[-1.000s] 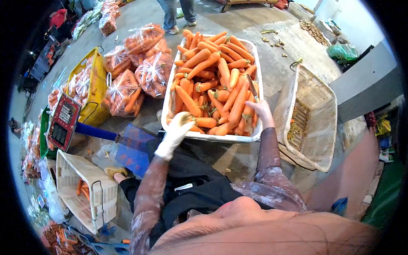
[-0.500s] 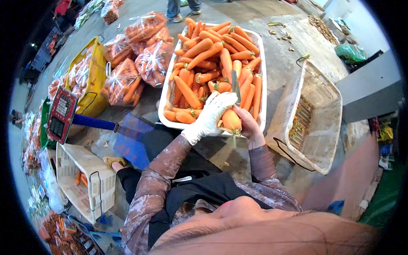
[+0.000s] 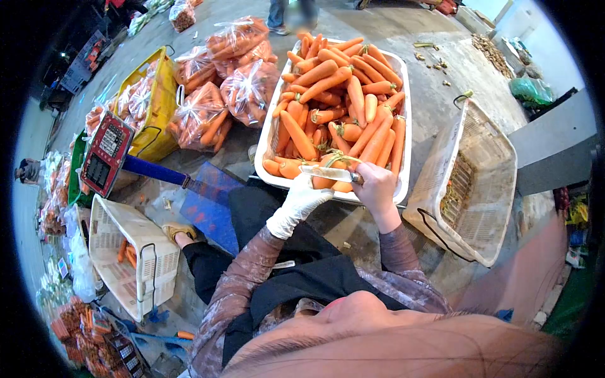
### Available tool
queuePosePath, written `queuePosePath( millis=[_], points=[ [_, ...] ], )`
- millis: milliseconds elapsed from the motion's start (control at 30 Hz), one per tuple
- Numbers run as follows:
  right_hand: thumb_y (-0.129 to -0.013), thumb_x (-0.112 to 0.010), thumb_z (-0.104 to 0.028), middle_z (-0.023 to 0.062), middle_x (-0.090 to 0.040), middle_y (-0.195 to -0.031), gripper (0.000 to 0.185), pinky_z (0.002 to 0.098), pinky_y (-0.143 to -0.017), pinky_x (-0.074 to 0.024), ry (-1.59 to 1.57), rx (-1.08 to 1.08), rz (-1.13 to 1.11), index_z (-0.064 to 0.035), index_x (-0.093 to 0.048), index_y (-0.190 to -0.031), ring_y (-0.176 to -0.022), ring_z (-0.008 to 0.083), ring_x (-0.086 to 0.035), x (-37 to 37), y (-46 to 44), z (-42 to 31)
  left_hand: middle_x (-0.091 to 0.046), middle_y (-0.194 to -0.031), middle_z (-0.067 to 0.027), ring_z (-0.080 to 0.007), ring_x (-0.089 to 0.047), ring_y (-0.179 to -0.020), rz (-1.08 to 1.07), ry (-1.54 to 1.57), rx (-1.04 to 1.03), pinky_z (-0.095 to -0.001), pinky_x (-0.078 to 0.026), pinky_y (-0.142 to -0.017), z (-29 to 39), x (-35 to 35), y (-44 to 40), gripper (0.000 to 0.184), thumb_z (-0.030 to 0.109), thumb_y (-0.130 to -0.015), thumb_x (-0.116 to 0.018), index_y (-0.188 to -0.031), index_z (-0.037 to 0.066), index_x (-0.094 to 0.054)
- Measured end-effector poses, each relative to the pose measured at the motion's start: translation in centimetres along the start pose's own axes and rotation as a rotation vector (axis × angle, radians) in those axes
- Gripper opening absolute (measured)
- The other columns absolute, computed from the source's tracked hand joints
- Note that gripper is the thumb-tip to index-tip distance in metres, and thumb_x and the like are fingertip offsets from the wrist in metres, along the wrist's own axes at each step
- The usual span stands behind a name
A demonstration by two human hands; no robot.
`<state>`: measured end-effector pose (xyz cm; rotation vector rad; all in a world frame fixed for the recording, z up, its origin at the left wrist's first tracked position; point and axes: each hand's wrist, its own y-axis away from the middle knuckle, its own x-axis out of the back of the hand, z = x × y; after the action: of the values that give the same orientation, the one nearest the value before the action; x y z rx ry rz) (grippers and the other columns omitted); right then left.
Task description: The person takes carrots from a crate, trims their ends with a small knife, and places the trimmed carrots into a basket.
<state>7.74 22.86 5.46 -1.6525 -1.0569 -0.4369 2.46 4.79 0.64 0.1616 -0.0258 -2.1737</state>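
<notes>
My left hand (image 3: 305, 200), in a white glove, is closed around a carrot (image 3: 323, 182) at the near edge of a white crate (image 3: 406, 113). My bare right hand (image 3: 378, 187) grips a knife (image 3: 324, 172), its blade pointing left across the carrot's top end. Thin green carrot stalks (image 3: 343, 157) show just above the blade, by my right fingers. Behind my hands, the crate is heaped with loose orange carrots (image 3: 356, 101). The blade and my glove partly hide the held carrot.
Clear bags of carrots (image 3: 198, 116) and a yellow crate (image 3: 165, 94) stand at left. A red-faced scale (image 3: 107, 154) rises on a blue post. A tipped pale crate (image 3: 135, 258) holds a few carrots. Another pale crate (image 3: 498, 189) sits at right. A person's legs (image 3: 277, 16) show at the back.
The knife has swung from pointing away to lying leftward over the carrot. My right hand has risen from beside the carrot to above its end. The view has shifted slightly.
</notes>
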Motion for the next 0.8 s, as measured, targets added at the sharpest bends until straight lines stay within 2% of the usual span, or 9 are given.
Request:
queuePosePath(
  millis=[67, 133, 300, 400, 500, 633, 700, 733, 800],
  points=[
    [-0.073, -0.069, -0.019, 0.0096, -0.053, -0.060, 0.022, 0.0389, -0.048, -0.0432, 0.011, -0.026, -0.027, -0.0079, -0.051, -0.066, -0.054, 0.0284, -0.057, 0.0, 0.0, -0.4, -0.060, -0.109, -0.0068, -0.0143, -0.059, -0.096, 0.000, 0.006, -0.001, -0.0269, -0.049, -0.082, -0.5, 0.5, 0.2, 0.054, -0.003, -0.068, -0.066, -0.120, -0.002, -0.052],
    [-0.073, -0.068, -0.019, 0.0096, -0.054, -0.059, 0.022, 0.0396, -0.048, -0.0434, -0.003, -0.018, -0.019, -0.0079, -0.051, -0.066, -0.054, 0.0288, -0.057, -0.3, 0.0, -0.2, -0.064, -0.105, -0.0072, -0.0155, -0.060, -0.093, 0.027, -0.112, -0.019, -0.0296, -0.048, -0.084, 0.0, 0.8, 0.5, 0.052, 0.010, -0.068, -0.073, -0.116, -0.002, -0.055],
    [-0.077, -0.066, -0.024, 0.0103, -0.059, -0.062, 0.021, 0.0394, -0.052, -0.0475, 0.010, -0.059, -0.121, -0.0082, -0.058, -0.067, -0.059, 0.0287, -0.062, 0.0, 0.2, 0.3, -0.064, -0.103, -0.0064, -0.0136, -0.059, -0.091, 0.001, 0.036, 0.008, -0.0273, -0.048, -0.082, 0.8, 0.7, 1.4, 0.053, 0.011, -0.067, -0.073, -0.116, -0.002, -0.055],
    [-0.081, -0.060, -0.036, 0.0167, -0.067, -0.076, 0.030, 0.0408, -0.064, -0.0533, 0.384, -0.461, -0.566, -0.0080, -0.070, -0.075, -0.072, 0.0303, -0.067, -1.0, -0.2, 4.3, -0.063, -0.100, -0.0054, -0.0112, -0.058, -0.088, -0.033, 0.147, 0.054, -0.0253, -0.047, -0.079, 2.5, 0.3, 2.5, 0.053, 0.010, -0.067, -0.074, -0.115, -0.002, -0.055],
    [-0.081, -0.062, -0.042, 0.0220, -0.066, -0.076, 0.040, 0.0455, -0.071, -0.0521, 0.266, -0.682, -0.334, -0.0028, -0.070, -0.078, -0.077, 0.0353, -0.066, -2.3, 0.1, 8.1, -0.061, -0.091, -0.0028, -0.0098, -0.057, -0.079, -0.051, 0.120, 0.065, -0.0241, -0.047, -0.070, 2.6, 0.9, 2.1, 0.047, 0.011, -0.067, -0.075, -0.109, 0.001, -0.056],
    [-0.078, -0.062, -0.052, 0.0214, -0.067, -0.083, 0.052, 0.0443, -0.073, -0.0522, 0.279, -0.740, -0.316, -0.0009, -0.069, -0.081, -0.081, 0.0360, -0.066, -3.4, -1.5, 8.6, -0.057, -0.083, -0.0027, -0.0136, -0.055, -0.067, -0.008, 0.313, 0.141, -0.0259, -0.047, -0.061, 1.6, 0.8, 2.0, 0.043, 0.011, -0.070, -0.074, -0.107, 0.003, -0.054],
    [-0.075, -0.063, -0.060, 0.0225, -0.067, -0.090, 0.062, 0.0432, -0.076, -0.0523, 0.292, -0.910, -0.420, 0.0008, -0.069, -0.083, -0.087, 0.0350, -0.066, -3.3, -3.2, 7.6, -0.058, -0.085, -0.0054, -0.0147, -0.056, -0.066, 0.053, 0.571, 0.245, -0.0261, -0.048, -0.061, 0.8, 0.9, 1.9, 0.043, 0.013, -0.071, -0.073, -0.108, 0.002, -0.054],
    [-0.072, -0.065, -0.061, 0.0232, -0.067, -0.088, 0.064, 0.0424, -0.076, -0.0528, 0.293, -0.938, -0.372, 0.0017, -0.069, -0.082, -0.087, 0.0343, -0.067, -4.1, -3.2, 8.6, -0.060, -0.093, -0.0108, -0.0200, -0.061, -0.076, 0.052, 0.621, 0.283, -0.0291, -0.052, -0.070, 0.4, 1.4, 1.8, 0.044, 0.011, -0.073, -0.069, -0.112, 0.000, -0.053],
    [-0.072, -0.064, -0.062, 0.0243, -0.067, -0.088, 0.065, 0.0430, -0.077, -0.0524, 0.286, -0.950, -0.318, 0.0020, -0.069, -0.083, -0.088, 0.0353, -0.066, -4.5, -3.1, 9.3, -0.060, -0.099, -0.0134, -0.0231, -0.061, -0.085, 0.072, 0.734, 0.305, -0.0320, -0.052, -0.078, -0.3, 1.4, 2.0, 0.044, 0.009, -0.073, -0.066, -0.114, 0.000, -0.053]
  ],
)
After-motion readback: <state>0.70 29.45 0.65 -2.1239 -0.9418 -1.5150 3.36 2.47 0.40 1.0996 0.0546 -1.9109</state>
